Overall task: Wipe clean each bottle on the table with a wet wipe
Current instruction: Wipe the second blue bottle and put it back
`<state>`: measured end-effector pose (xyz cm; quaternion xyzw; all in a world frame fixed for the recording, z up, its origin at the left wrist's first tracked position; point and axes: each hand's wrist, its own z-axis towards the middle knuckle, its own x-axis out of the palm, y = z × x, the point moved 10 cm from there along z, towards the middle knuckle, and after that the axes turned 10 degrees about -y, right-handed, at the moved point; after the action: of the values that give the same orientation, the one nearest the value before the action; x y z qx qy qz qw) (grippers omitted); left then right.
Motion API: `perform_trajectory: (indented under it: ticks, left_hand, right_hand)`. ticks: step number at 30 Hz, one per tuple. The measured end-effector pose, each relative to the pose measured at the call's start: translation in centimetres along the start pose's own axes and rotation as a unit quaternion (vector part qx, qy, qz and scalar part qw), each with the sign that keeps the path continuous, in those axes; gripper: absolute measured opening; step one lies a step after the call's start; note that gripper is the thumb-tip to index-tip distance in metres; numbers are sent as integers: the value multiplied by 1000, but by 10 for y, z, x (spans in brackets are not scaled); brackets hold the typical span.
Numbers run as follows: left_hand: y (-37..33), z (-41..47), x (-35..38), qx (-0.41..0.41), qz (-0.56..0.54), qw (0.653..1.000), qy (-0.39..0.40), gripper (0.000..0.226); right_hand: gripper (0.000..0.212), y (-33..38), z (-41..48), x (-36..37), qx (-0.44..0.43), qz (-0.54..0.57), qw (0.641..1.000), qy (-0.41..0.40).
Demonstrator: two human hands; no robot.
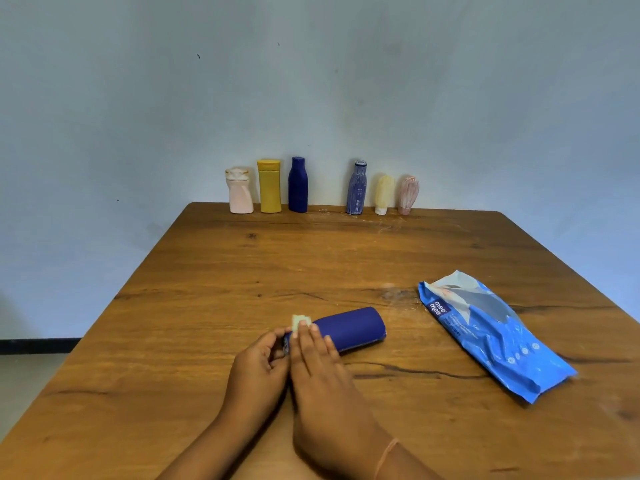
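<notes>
On the table (311, 265) the dark blue bottle (349, 329) lies on its side just ahead of me, its long axis running from the cap end at my fingers rightward toward the wipes pack (491, 334). My left hand (259, 362) curls round the cap end. My right hand (318, 372) presses the wet wipe (300, 322) down with straight fingers, so I judge the next stroke runs rightward along the body.

brown wooden table (311, 265): grained, knotted, faint sheen | lying dark-blue plastic bottle (349, 329), lower centre: matt, smooth | blue plastic wet-wipe pack (491, 334), right: glossy, crinkled | pale painted wall (311, 81), top: matt
</notes>
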<state>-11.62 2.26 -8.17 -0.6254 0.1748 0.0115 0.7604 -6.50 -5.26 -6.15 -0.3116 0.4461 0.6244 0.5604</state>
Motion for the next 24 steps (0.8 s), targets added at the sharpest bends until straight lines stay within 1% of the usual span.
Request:
perform_trajectory:
  ticks: [2, 3, 6, 10, 14, 15, 16, 17, 18, 21, 22, 24]
  left_hand:
    - [-4, -1, -2, 11, 13, 1000, -6, 41]
    - [-4, -1, -3, 13, 14, 1000, -7, 42]
    - [-1, -1, 0, -2, 1, 1000, 0, 41]
    - [-4, -3, 2, 5, 0, 1000, 4, 37]
    - [-8, -4, 3, 11, 1, 1000, 4, 35]
    - [-9, -4, 3, 12, 3, 1000, 6, 35]
    - [-9, -4, 4, 13, 5, 1000, 10, 35]
    - [-8, -4, 3, 13, 8, 1000, 11, 36]
    - [-6, -4, 2, 15, 12, 1000, 8, 37]
    - [-3, -1, -1, 34, 40, 999, -6, 41]
    - [-3, -1, -1, 35, 41, 999, -7, 43]
    - [-4, -2, 0, 22, 24, 999, 0, 42]
  right_hand:
    - [75, 3, 7, 5, -16, 9, 998, 59]
    - [74, -3, 12, 4, -17, 2, 997, 71]
    - [73, -44, 21, -4, 30, -24, 996, 87]
    - [71, -92, 18, -17, 110, -20, 990, 84]
    - [66, -84, 8, -19, 134, 6, 989, 53]
    - [66, -75, 5, -16, 132, 11, 990, 38]
    - [64, -63, 5, -17, 112, 8, 994, 3]
    - [63, -50, 5, -14, 88, 0, 996, -16]
    - [63, -39, 5, -8, 70, 6, 998, -8]
    - [68, -8, 13, 6, -22, 39, 999, 23]
    - [67, -6, 16, 4, -31, 46, 998, 34]
    - [57, -20, 24, -4, -17, 46, 998, 48]
